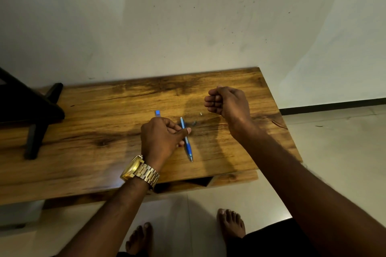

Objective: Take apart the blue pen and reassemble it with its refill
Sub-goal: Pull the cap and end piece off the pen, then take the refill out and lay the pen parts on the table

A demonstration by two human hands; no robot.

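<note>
Clearly light and slippery, the blue pen [187, 142] lies on the worktop [87, 123], best gripped mid-barrel. Left hand [161, 136] pinches its upper part; right hand [226, 101] hovers curled, seemingly empty.

2 hands [161, 134], 1 blue pen [186, 142], 3 small loose parts [157, 113], 1 wristwatch [139, 170], 1 table [83, 131].

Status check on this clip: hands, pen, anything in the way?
Left hand on the blue pen, grip unclear. Right hand curled, raised, contents unseen. Small loose parts on the table beyond the pen. Nothing blocking.
</note>
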